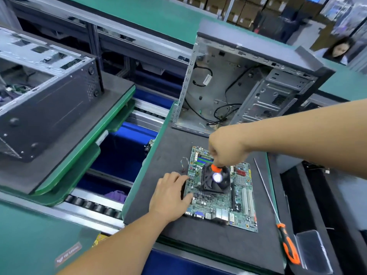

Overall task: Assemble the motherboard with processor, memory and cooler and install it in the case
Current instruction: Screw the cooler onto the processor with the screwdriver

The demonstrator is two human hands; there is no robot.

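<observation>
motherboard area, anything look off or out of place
Nothing stands out. The motherboard lies flat on the dark mat with the cooler seated on it; a long screwdriver lies beside it.

Dark mat [168,147] — motherboard [222,195], case [248,84], screwdriver [278,221] on it.

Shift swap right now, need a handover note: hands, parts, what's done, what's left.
Left hand: flat, fingers resting on the left edge of the motherboard, steadying it.
Right hand: grips a short orange-handled screwdriver, tip down at the cooler.
Motherboard lies flat on the dark mat, cooler seated on it. Memory state cannot be told.
Open case stands behind the board, loose cables inside, no board in it.
A long screwdriver lies on the mat to the right.
Left: finish fastening the cooler, check memory, install the board in the case.
</observation>
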